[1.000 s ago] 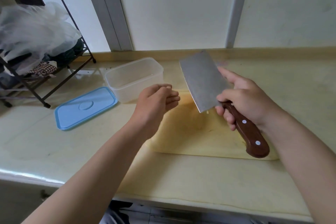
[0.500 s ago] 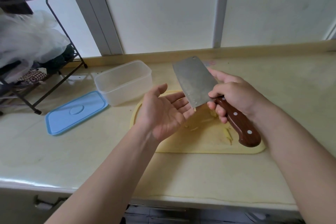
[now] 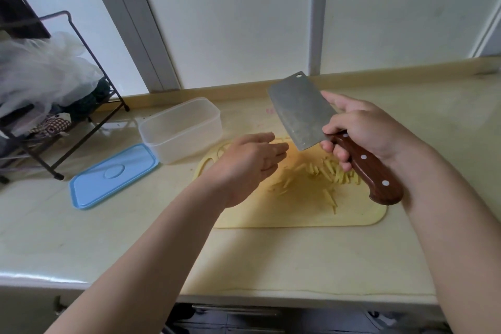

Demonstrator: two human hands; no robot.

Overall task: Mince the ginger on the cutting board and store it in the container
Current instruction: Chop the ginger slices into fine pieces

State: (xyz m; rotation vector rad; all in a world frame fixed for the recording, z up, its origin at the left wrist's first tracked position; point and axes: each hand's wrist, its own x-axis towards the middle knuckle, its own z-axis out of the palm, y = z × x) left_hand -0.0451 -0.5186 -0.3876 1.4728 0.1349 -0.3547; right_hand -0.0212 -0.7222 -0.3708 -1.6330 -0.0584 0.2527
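Pale counter (image 3: 81,238) runs under a wall of frosted panels, with a wire rack (image 3: 67,127) of bags off to my left; on it sits the yellow cutting board (image 3: 271,214). The ginger (image 3: 325,179) lies on that board as a loose scatter of thin strips, mostly toward its right half; I read that as slivered, not yet minced. My right hand (image 3: 363,130) is wrapped round the wooden handle of the cleaver (image 3: 301,114), blade raised clear of the board and tilted up toward the wall; my left hand (image 3: 249,163) hovers over the board's left part with fingers straight and loose, holding nothing. The container (image 3: 180,127) stands just beyond the board's far-left corner, and as far as I can see through its cloudy walls nothing is in it; its blue lid (image 3: 113,175) lies flat on the counter beside it. By my judgement the first cuts are done; left are gathering the strips, chopping them fine, and moving them into the container.
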